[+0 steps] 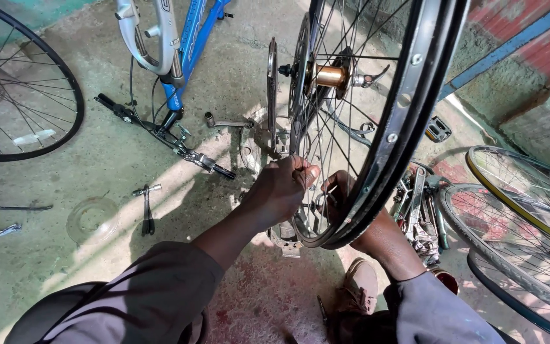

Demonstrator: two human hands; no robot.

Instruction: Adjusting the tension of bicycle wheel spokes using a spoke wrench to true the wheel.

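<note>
A person crouched over a bicycle wheel [377, 121] standing upright at 12 o'clock, the left hand [279, 189] pinching its spokes [342, 137], seemingly to steady it. The right hand [338, 191] reached behind the rim [408, 108], its grip hidden. Tools [415, 220] lay on the floor [97, 172] at 3 o'clock.

no packages, labels, signs or screens in view.
</note>
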